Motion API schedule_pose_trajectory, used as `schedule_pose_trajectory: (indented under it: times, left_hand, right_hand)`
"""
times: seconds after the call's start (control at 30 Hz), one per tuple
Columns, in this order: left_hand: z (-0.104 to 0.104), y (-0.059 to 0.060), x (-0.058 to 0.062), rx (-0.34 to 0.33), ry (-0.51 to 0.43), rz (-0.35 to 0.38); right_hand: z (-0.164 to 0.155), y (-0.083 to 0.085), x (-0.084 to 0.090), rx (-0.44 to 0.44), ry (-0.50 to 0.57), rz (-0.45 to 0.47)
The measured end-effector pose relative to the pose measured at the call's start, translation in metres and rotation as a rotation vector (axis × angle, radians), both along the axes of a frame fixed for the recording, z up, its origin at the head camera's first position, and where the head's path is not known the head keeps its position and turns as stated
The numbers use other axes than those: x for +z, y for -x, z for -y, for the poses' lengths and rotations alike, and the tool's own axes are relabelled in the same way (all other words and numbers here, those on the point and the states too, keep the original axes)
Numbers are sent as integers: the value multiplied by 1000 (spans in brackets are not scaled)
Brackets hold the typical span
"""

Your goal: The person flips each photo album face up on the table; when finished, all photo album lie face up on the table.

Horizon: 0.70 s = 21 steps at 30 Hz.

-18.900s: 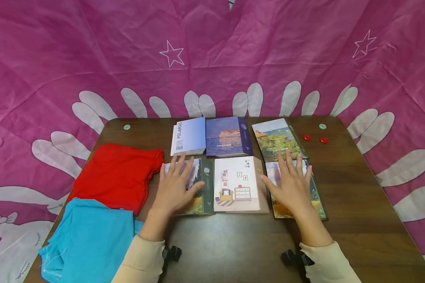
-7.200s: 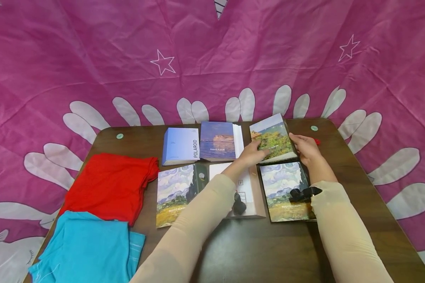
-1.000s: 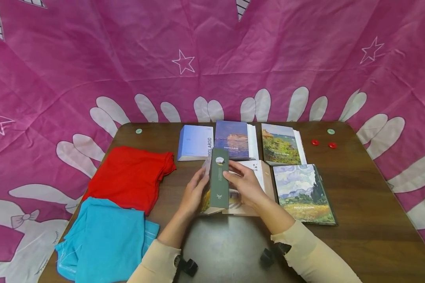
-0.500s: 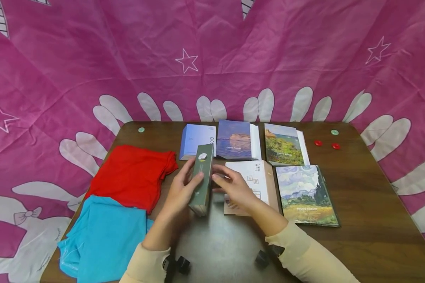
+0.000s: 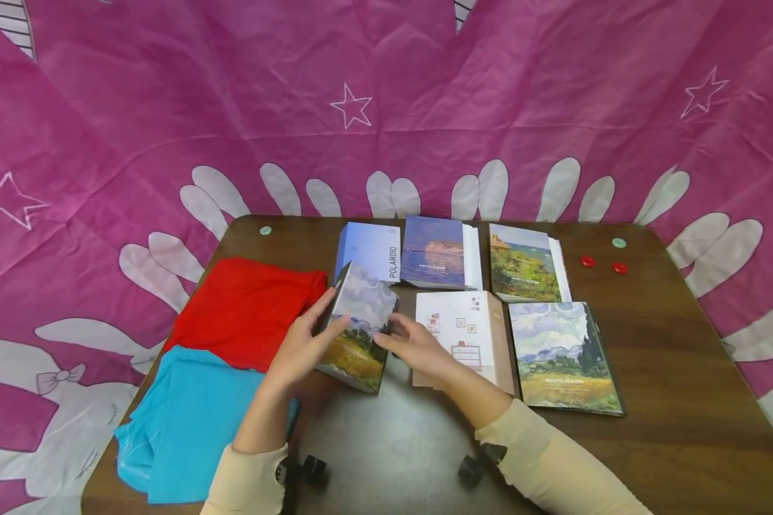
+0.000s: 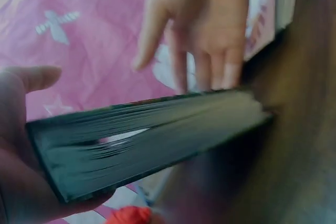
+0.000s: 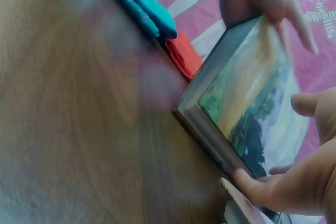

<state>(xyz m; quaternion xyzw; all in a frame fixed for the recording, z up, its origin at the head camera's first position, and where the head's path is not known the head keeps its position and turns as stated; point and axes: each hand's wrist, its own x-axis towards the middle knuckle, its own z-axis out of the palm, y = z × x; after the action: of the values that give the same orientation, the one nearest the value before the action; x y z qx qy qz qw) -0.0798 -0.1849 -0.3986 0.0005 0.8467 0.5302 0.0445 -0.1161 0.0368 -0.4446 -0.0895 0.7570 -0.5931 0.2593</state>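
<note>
Nearest the person, two cream sleeves reach forward over the dark brown wooden table (image 5: 650, 443). The left hand (image 5: 296, 347) grips the left edge of a thick photo album with a painted wheat-field and swirling-sky cover (image 5: 359, 325); its fingers are curled round that edge, thumb on the cover side. The right hand (image 5: 419, 350) touches the album's right edge with its fingers (image 7: 262, 184) extended and slightly spread. The album is tilted, its near lower edge down on the table and its far edge raised, cover facing up and toward the right hand. In the left wrist view the album's dark page block (image 6: 147, 140) shows edge-on between the two hands, though that view is blurred.

To the left lies a folded turquoise cloth (image 5: 187, 422), and just beyond it a folded red cloth (image 5: 248, 311), the two overlapping. Just right of the held album lies a cream album with a drawn room interior on its cover (image 5: 462, 336), and beside that, further right, a second wheat-field painted album (image 5: 563, 357) lies flat.

Further back stands a row of three: a pale blue album marked POLAROID (image 5: 370, 252), a blue seascape album (image 5: 434, 252) and a green coastal landscape album (image 5: 524, 263). Two small red discs (image 5: 602, 265) lie near the far right corner. A pink cloth with white stars (image 5: 386, 107) hangs behind the table.
</note>
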Motion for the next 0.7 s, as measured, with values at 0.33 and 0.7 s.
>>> schedule_pose_trajectory:
  times: [0.33, 0.7]
  left_hand:
    - [2, 4, -35, 87, -119, 101]
    - [-4, 7, -43, 123, 84, 77]
  right_hand:
    - [-2, -2, 2, -38, -17, 1]
    - [-9, -4, 3, -82, 53, 34]
